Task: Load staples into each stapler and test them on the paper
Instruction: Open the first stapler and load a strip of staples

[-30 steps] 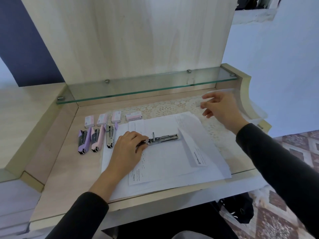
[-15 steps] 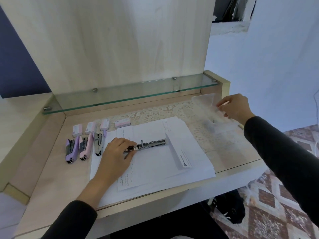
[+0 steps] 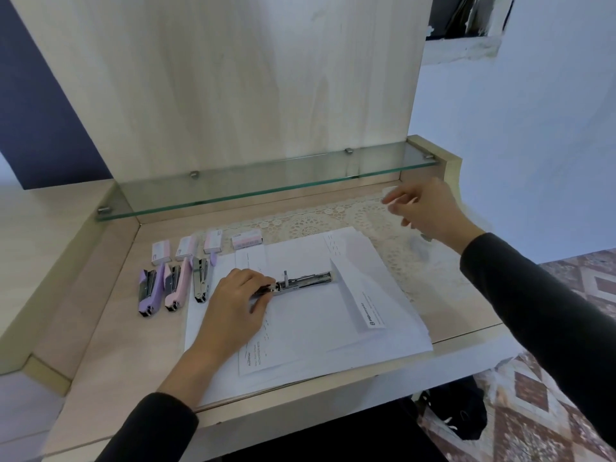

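Pale wood desk (image 3: 100,328) carries the paper stack (image 3: 316,331), where my left hand (image 3: 233,308) has its fingers clamped on the rear of the opened silver stapler (image 3: 301,281), its magazine bared, so I judge the loading step is in hand. My right hand (image 3: 428,211) hovers by the far right corner, fingers pinched on a small pale thing (image 3: 388,192) too blurred to name; next, a staple strip must drop squarely into the channel. Four staple boxes (image 3: 247,240) sit closed behind three other staplers (image 3: 175,285), their contents hidden.
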{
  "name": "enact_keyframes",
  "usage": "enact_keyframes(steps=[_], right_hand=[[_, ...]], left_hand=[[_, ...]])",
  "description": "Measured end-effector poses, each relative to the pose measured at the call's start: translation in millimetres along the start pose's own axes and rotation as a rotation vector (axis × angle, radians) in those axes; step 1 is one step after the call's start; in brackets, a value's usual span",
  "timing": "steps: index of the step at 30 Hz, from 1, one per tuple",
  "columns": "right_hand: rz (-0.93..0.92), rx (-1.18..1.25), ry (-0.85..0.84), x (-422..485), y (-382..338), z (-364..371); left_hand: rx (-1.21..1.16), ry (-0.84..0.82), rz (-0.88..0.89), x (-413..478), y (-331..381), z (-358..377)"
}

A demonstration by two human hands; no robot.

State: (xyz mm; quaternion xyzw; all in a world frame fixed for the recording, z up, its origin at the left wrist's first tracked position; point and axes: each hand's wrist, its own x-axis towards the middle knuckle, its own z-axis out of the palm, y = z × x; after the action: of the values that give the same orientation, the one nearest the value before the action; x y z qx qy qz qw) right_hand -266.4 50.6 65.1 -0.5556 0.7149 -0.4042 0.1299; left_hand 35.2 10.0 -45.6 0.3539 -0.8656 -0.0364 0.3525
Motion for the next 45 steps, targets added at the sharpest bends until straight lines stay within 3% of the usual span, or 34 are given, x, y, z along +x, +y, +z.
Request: enact_keyframes(steps=[10, 17, 22, 33, 40, 45], right_hand=[[-0.298, -0.209, -0.42, -31.9, -10.6, 91.0], [-0.42, -0.09, -0.297, -36.6, 8.5, 107.6], [-0.428, -0.071, -0.265, -37.5, 13.9, 112.4], [-0.455, -0.066, -0.247, -38.0, 13.0, 113.9], [-0.443, -0.051, -0.238, -38.5, 11.5, 113.3], [-0.318, 0.02, -0.294, -33.6, 2.9, 103.7]], left_hand=[[-0.002, -0.037, -0.033, 3.3, -3.5, -1.4], [-0.053, -0.2, -0.132, 13.0, -9.6, -20.8], [0.085, -0.1, -0.26, 56.4, -41.2, -34.6], [0.359, -0.484, -0.329, 109.8, -62.7, -7.1], [0.081, -0.221, -0.378, 102.6, -57.4, -11.7], [0.02, -0.206, -0.332, 92.2, -33.7, -18.0]])
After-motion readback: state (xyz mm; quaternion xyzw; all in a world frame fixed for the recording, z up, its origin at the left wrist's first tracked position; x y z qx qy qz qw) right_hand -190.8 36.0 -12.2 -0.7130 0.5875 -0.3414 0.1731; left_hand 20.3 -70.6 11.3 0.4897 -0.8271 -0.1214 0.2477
